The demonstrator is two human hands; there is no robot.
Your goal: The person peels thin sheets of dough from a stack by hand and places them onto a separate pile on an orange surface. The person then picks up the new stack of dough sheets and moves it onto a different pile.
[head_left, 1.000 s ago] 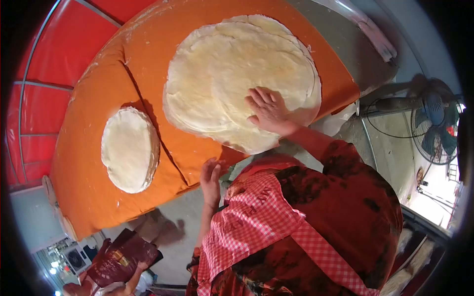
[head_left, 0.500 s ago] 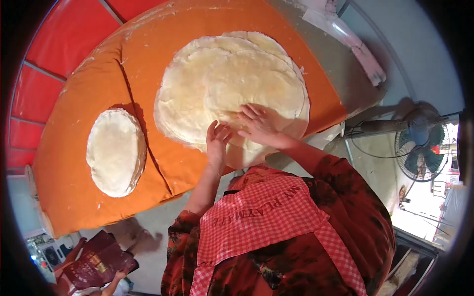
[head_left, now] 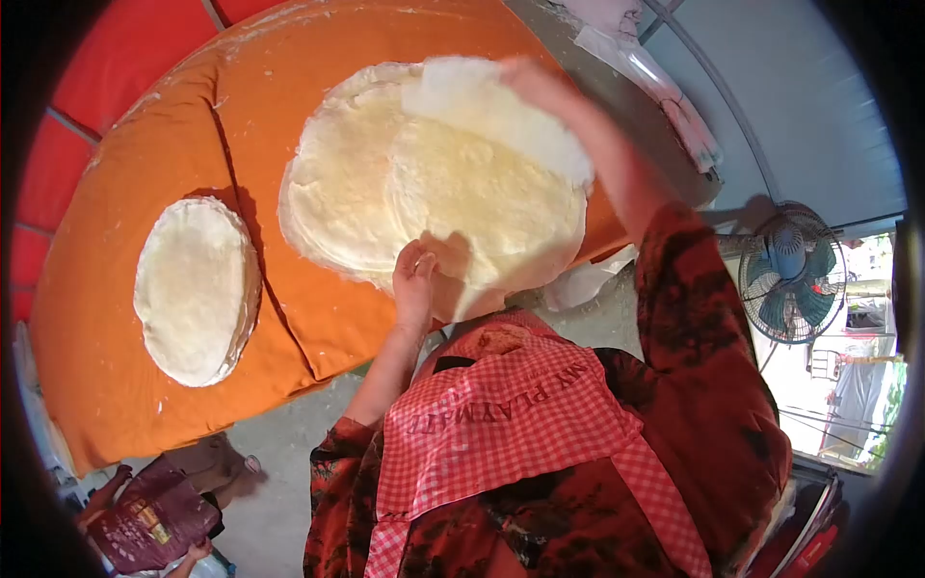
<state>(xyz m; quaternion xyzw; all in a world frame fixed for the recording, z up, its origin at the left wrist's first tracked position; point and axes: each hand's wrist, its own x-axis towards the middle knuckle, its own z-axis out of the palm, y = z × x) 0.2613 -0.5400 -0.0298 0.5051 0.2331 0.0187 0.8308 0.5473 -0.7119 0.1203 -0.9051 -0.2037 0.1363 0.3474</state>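
Observation:
A wide stack of thin, pale dough sheets (head_left: 347, 183) lies on an orange cloth (head_left: 96, 328). Across the far right of the stack a whiter, thin dough sheet (head_left: 482, 106) is lifted or folded back, its near edge slanting over the pile. My right hand (head_left: 535, 82), smeared by motion, is at the far edge of that sheet and appears to grip it. Close to the stack's near edge, my left hand (head_left: 414, 279) has its fingers curled in towards the thumb; whether anything is between them is hidden. Its shadow falls on the dough.
A smaller oval dough stack (head_left: 193, 289) sits at the left on the cloth. To the right are a fan (head_left: 790, 275) and a plastic-wrapped roll (head_left: 655, 82). Another person in a maroon apron (head_left: 154, 515) is at the lower left.
My right hand has gone from the near part of the dough to its far edge, and a whiter sheet now shows there. My left hand has stayed near the front edge, fingers more curled.

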